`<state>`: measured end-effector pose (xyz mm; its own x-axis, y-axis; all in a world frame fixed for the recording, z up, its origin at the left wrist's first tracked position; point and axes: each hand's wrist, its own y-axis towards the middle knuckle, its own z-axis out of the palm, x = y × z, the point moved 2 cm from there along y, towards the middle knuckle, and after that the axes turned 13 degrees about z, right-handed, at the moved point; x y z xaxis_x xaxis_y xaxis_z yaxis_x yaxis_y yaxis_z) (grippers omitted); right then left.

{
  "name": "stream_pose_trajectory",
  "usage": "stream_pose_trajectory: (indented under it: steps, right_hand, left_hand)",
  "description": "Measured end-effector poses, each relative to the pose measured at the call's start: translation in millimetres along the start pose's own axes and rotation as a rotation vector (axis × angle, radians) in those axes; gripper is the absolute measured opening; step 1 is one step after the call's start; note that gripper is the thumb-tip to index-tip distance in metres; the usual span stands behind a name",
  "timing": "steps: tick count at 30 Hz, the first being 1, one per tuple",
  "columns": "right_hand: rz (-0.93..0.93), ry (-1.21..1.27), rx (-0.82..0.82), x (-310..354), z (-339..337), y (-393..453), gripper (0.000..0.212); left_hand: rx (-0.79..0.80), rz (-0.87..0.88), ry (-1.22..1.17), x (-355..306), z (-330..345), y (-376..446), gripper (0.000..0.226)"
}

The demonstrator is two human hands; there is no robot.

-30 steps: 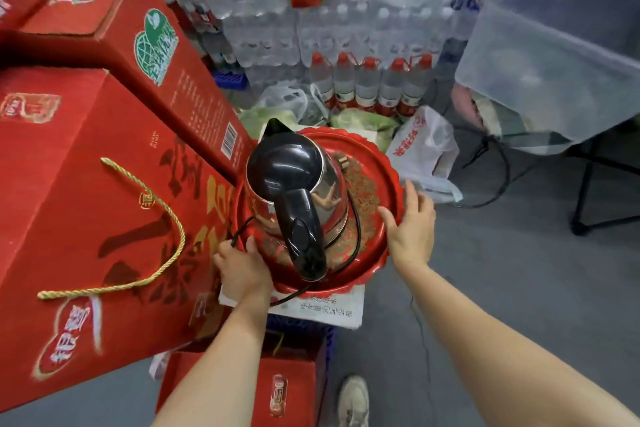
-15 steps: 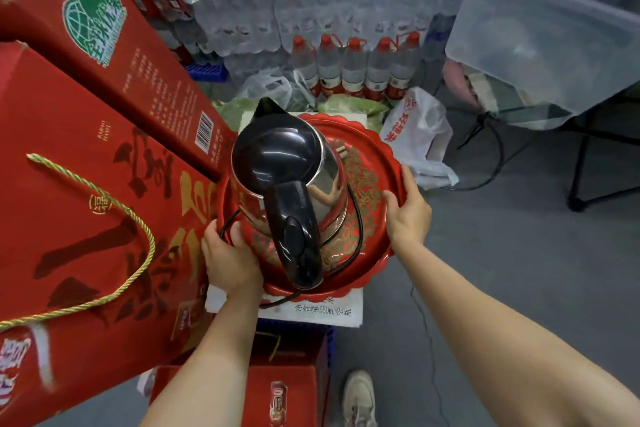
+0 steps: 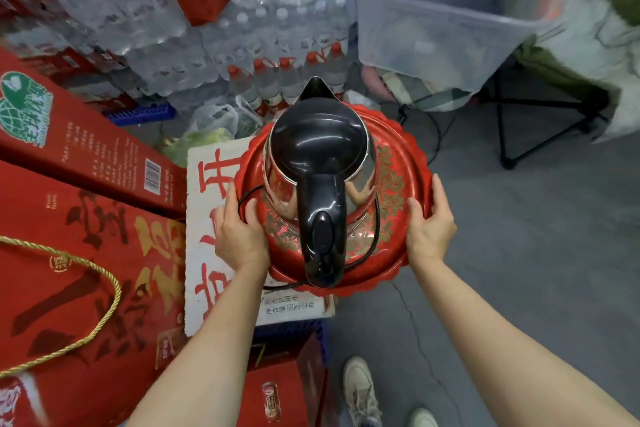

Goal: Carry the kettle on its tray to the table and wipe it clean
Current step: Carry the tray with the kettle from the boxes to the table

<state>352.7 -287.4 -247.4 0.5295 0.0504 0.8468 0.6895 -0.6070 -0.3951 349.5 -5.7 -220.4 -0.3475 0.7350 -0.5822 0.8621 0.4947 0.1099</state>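
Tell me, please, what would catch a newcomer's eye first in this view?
Dead centre, a steel electric kettle with a glossy black lid and handle stands on a scalloped red tray, gripped at its rims by the left hand and right hand. Big red gift boxes crowd the left, and shrink-wrapped water bottles fill the back.

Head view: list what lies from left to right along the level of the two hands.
Red gift box with gold rope handle → white carton with red characters → left hand → kettle on the red tray → right hand → grey floor.
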Motion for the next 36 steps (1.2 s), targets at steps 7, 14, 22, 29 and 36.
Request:
stream_pose_trajectory:
  steps: [7,14,22,29,36]
  right_hand:
    - [0.017,0.073,-0.207,11,-110,28,0.058]
    - [0.104,0.207,-0.4,17,-246,58,0.059]
    - [0.195,0.233,-0.594,19,-409,105,0.06]
    - [0.267,0.249,-0.729,20,-522,147,0.062]
    - [0.346,0.286,-0.828,33,-609,224,0.062]
  left_hand:
    - [0.12,0.15,-0.054,-105,33,-27,0.048]
    - [0.274,0.351,-0.076,-248,74,-77,0.049]
    - [0.418,0.515,-0.176,-409,136,-160,0.049]
    - [0.521,0.622,-0.185,-534,194,-224,0.048]
    - [0.617,0.715,-0.192,-658,265,-259,0.048]
